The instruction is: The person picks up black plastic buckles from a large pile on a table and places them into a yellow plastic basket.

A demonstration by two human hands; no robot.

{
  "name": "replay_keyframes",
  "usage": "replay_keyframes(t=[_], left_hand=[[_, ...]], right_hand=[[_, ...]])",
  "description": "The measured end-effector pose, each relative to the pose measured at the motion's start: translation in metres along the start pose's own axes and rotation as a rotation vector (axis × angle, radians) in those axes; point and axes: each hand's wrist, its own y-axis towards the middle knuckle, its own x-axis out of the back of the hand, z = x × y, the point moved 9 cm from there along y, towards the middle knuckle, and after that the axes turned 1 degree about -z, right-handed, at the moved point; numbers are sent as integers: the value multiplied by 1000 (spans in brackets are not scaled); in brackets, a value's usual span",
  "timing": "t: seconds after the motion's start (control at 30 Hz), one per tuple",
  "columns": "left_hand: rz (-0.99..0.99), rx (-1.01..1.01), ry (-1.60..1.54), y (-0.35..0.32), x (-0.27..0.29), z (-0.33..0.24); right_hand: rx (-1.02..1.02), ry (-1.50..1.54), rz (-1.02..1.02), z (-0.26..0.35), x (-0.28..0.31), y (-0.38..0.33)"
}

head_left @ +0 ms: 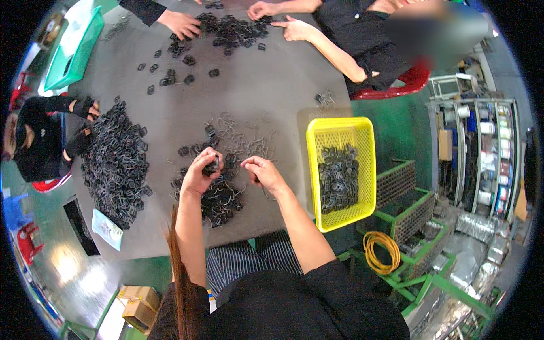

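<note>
The worker in front of me sits at the near edge of the grey table [170, 107], both bare hands over its near half. The left hand [198, 173] is closed round a black part [211, 166], thumb and fingers gripping it above a small pile [218, 207] of similar parts. The right hand [263, 174] is just beside it, to the right, fingers curled and thumb drawn in toward them; whether it pinches anything I cannot tell. Thin, curled scraps [249, 144] lie scattered beyond the hands, toward the table's middle.

At the table's right edge is a yellow basket [311, 170], its slotted walls round a load of black parts. A big heap [116, 164] spreads along the left edge, with a pale packet [107, 229] near the table's near left corner. There a co-worker [42, 136] reaches in to the heap. At the far edge, other people's hands [180, 25] work round a far pile [232, 31], loose parts straying toward the middle. A green tray [73, 56] is at the far left corner.
</note>
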Motion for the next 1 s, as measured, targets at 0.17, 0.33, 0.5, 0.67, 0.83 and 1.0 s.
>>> replay_keyframes(t=[0.17,0.33,0.5,0.67,0.83,1.0], left_hand=[[73,-55,1,-14,-19,-2],[-157,22,82,-7,3,21],[-287,29,57,-11,33,30],[-306,-32,79,-15,31,23],[-320,48,-38,-7,30,25],[-298,-13,-2,15,46,-7]], right_hand=[[-13,30,72,4,-1,-12],[82,73,-127,27,32,-38],[250,70,-596,40,148,-82],[228,-320,-817,16,223,-107],[90,-326,-875,-23,240,-98],[50,-321,-892,-33,241,-79]])
